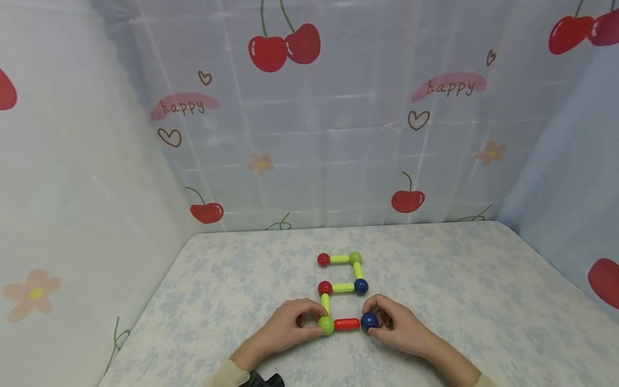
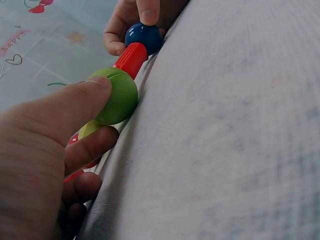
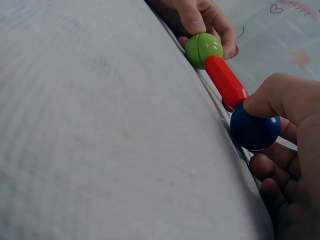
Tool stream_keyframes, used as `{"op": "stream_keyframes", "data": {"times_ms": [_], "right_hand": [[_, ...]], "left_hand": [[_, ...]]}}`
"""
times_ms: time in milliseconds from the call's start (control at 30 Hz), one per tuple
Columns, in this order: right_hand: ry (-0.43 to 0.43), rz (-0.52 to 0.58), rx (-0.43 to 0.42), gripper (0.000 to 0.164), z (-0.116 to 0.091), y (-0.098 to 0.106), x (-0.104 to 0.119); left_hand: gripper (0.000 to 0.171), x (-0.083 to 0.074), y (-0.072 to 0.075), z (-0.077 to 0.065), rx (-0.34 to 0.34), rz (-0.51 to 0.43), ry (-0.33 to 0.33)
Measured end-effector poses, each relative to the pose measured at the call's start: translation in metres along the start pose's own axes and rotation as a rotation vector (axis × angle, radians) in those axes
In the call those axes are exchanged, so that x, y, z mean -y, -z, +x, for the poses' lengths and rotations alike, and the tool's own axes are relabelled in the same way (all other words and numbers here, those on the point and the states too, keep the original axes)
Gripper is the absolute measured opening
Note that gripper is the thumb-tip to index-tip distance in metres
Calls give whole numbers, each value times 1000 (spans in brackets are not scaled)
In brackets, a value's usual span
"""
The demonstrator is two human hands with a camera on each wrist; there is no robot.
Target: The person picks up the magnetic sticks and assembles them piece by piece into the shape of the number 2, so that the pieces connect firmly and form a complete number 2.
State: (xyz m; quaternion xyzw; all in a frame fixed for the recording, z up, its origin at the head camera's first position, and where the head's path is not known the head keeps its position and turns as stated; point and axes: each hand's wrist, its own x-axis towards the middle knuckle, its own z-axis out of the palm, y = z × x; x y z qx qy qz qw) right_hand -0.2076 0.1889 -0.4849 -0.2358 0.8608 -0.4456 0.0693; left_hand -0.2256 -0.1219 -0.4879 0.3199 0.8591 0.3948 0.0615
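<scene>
My left hand (image 1: 289,326) pinches a green ball (image 1: 326,325) between thumb and fingers. From that ball a red rod (image 1: 346,324) runs right toward a blue ball (image 1: 369,321), which my right hand (image 1: 401,327) pinches. In the head view a sliver seems to part rod and blue ball; whether they touch, I cannot tell. A yellow-green rod (image 1: 326,304) leads away from the green ball to a red ball (image 1: 325,288). Both wrist views show the green ball (image 2: 119,96), the red rod (image 3: 226,81) and the blue ball (image 3: 255,129) in a row.
Beyond the hands the chain continues: a yellow-green rod (image 1: 343,288), a second blue ball (image 1: 361,286), another rod (image 1: 358,270), a green ball (image 1: 355,258), a rod (image 1: 340,259) and a red ball (image 1: 323,260). Everything lies flat on a patterned tablecloth (image 1: 232,279). Printed curtains (image 1: 338,150) enclose the table.
</scene>
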Motion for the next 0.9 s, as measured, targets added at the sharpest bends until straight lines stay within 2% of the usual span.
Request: {"op": "stream_keyframes", "data": {"times_ms": [300,500,667,900], "right_hand": [[7,-23,18,32,-2,-5,-1],[34,-37,-3,32,0,-1,-1],[12,-40,10,31,-2,-2,-4],[33,-10,55,32,-2,-6,-7]], "left_hand": [[28,2,-2,-4,12,-6,5],[29,3,-1,0,5,-17,-7],[28,8,-4,2,23,-39,-17],[27,11,-6,-2,35,-81,32]]}}
